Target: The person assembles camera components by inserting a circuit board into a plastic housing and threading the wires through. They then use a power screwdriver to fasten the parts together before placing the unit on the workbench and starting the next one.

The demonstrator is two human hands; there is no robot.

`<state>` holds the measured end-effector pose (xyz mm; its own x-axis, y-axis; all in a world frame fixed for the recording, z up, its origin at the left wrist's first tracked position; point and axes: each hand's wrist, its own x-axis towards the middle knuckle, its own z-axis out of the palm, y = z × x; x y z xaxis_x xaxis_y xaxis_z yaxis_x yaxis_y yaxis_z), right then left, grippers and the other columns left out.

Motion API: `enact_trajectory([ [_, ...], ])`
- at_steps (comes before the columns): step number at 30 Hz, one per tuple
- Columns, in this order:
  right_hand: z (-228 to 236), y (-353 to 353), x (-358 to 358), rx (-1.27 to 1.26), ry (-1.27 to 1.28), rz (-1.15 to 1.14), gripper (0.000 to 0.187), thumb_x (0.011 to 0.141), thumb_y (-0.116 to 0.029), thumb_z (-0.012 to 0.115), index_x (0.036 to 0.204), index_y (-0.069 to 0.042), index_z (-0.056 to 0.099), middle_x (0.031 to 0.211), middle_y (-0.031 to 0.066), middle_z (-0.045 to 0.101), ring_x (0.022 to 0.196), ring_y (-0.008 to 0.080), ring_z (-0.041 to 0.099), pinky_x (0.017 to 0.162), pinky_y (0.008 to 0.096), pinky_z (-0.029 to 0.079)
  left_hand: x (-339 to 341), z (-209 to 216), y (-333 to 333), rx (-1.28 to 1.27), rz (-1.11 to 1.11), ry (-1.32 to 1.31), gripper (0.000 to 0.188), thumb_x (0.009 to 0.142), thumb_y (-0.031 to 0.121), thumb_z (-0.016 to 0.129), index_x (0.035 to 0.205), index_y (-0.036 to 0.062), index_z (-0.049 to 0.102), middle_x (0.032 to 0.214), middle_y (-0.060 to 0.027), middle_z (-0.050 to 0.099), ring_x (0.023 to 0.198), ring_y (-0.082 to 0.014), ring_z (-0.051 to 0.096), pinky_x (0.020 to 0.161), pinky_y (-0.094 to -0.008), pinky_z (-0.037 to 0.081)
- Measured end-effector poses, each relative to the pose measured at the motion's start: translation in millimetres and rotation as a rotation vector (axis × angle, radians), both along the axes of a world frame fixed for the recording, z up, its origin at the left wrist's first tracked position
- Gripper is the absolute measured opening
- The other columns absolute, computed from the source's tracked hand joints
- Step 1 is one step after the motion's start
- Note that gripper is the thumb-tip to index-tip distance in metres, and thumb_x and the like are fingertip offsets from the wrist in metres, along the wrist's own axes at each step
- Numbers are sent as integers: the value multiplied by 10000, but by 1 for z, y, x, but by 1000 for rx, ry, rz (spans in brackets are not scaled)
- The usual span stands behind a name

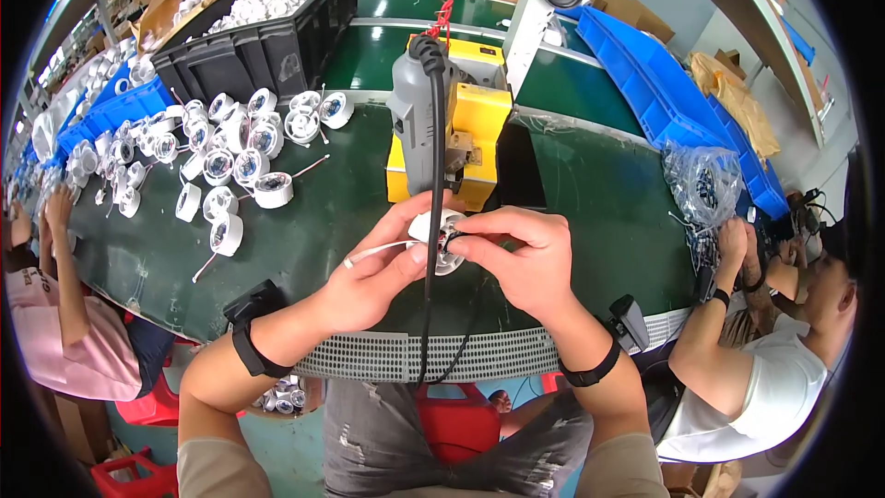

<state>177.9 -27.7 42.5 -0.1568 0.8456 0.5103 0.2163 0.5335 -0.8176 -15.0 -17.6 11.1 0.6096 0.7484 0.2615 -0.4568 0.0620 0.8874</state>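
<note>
A small white round housing (pixel 425 225) with a shiny inside is held up over the near edge of the bench. My left hand (pixel 373 284) is closed around its left side, and a thin white lead (pixel 376 250) sticks out across those fingers. From the right, my right hand (pixel 533 254) pinches a small black part at the housing's open face; the fingertips hide most of it. A black cable (pixel 430 304) hangs in front of the left fingers. Just beyond my hands stands a yellow machine (pixel 484 111) with a grey power tool (pixel 412 111) upright on it.
Many similar white housings (pixel 221 166) with leads lie to the left on the green bench (pixel 590 231). A black crate (pixel 249 60) full of white parts stands behind them. Blue trays (pixel 636 74) and a plastic bag (pixel 702 183) are at right. Co-workers sit on both sides.
</note>
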Motion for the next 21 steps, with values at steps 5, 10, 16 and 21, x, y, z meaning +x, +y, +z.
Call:
enact_trajectory([
  [5, -4, 0, -1, 7, -36, -60, 160, 711, 58, 761, 857, 28, 706, 771, 108, 692, 647, 133, 652, 572, 236, 513, -1, -3, 1, -66, -27, 51, 518, 1024, 149, 391, 1493, 103, 175, 1377, -49, 406, 1203, -134, 439, 1021, -315, 384],
  [10, -15, 1, -5, 221, -84, -97, 197, 686, 68, 766, 846, 14, 666, 906, 106, 650, 737, 137, 633, 638, 246, 505, 0, 2, 0, -121, -97, 38, 597, 1010, 181, 424, 1507, 88, 108, 1425, -68, 357, 1290, -169, 399, 1055, -305, 349],
  [16, -18, 10, -7, 121, -89, -26, 328, 744, 33, 737, 1042, 10, 601, 1016, 100, 603, 837, 162, 634, 719, 264, 515, 3, 2, 2, 8, -56, -19, 598, 1017, 173, 423, 1505, 63, 96, 1360, -60, 401, 1243, -118, 380, 1031, -288, 337],
  [21, -26, 10, -12, -140, 3, 4, 233, 807, 13, 693, 1033, 23, 633, 978, 96, 624, 816, 161, 646, 714, 258, 522, 2, -2, 9, -76, 102, 208, 505, 963, 99, 533, 1425, 24, 342, 1207, -63, 541, 1035, -127, 562, 878, -288, 511],
])
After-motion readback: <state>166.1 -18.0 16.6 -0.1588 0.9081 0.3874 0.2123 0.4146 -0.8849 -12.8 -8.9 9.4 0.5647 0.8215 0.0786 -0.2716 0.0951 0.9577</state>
